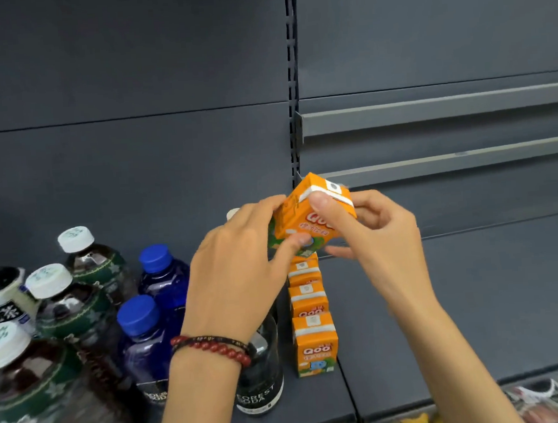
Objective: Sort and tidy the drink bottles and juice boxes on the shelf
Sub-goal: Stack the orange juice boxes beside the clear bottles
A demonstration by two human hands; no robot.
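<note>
1. Brown tea bottles [35, 377] with white caps stand nearest, grouped at the left. Blue-capped bottles [144, 336] are just beside them, and a dark soda bottle [259, 381] is partly hidden behind the left wrist.
2. Orange juice boxes [315, 344] stand in one row running back along the shelf [458, 298], right of the bottles.
3. Above that row, the left hand [239, 270] and right hand [381, 234] both grip a tilted carton [305, 222], lifted clear of the shelf.
4. Sorting by kind looks largely done; the carton likely still needs its place in the row.
</note>
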